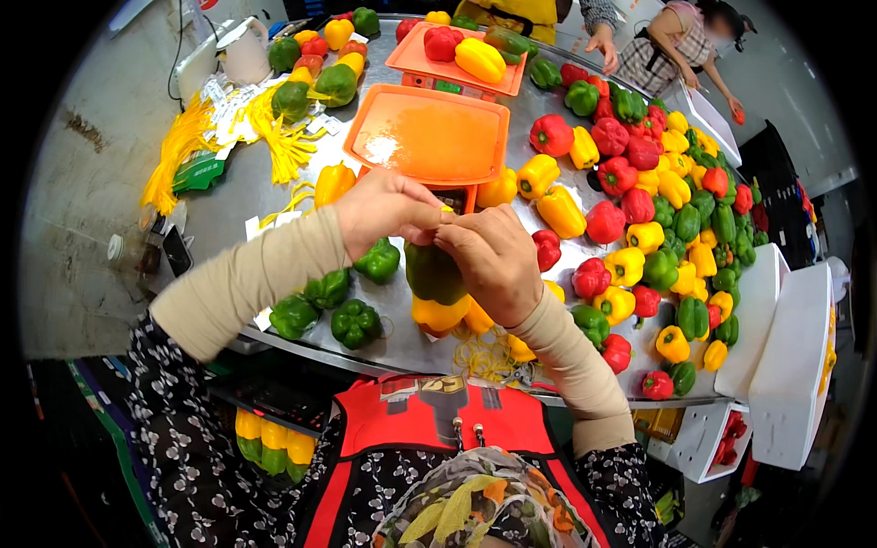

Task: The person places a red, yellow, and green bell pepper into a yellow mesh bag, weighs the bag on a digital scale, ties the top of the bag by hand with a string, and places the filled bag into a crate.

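Observation:
My left hand [394,212] and my right hand [493,257] meet at the centre, fingertips pinched on the gathered top of a yellow net bag [447,209]. Below them is the bag's upper green bell pepper [431,274], with a yellow bell pepper [438,314] under it, partly behind my right hand. Several loose green bell peppers [356,324] lie on the steel table [401,353] left of the bag. Just beyond my hands is an orange weighing scale [428,133] with a bare wet tray. A yellow bell pepper [334,183] sits beyond my left wrist.
Yellow net bags [277,137] with white tags lie at left. A second orange scale [455,58] carries peppers. Many loose peppers [637,205] cover the right side, bordered by white foam boxes [788,363]. Thin yellow loops [483,356] lie at the near edge. Co-workers' hands [603,48] appear beyond.

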{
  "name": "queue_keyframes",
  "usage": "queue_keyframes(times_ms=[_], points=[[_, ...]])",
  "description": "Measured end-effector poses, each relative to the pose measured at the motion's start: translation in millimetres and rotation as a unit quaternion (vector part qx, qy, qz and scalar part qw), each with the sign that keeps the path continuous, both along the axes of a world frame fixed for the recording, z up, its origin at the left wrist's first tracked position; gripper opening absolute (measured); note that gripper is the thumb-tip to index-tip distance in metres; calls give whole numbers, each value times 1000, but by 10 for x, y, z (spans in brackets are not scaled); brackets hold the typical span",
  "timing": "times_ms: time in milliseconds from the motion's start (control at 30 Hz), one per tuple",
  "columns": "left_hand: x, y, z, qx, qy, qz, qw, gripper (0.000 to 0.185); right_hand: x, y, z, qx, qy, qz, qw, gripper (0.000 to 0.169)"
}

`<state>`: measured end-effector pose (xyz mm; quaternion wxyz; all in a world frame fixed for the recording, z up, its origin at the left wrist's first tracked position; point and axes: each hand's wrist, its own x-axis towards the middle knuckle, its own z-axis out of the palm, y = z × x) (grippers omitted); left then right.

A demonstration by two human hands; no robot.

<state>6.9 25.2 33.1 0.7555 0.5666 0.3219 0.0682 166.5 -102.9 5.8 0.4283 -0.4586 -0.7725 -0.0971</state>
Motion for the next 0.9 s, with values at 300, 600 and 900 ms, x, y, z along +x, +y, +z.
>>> queue_keyframes(times_ms=[300,600,900], points=[[-134,-448,-266,296,-145,113,937,17,-185,-81,-103,-191,435,-20,880,7],[-98,-518,-312,412,-149,112,892,12,230,73,22,-167,317,55,932,19],[-99,-525,-258,497,-113,58,859,17,329,225,-91,-142,146,125,971,19]])
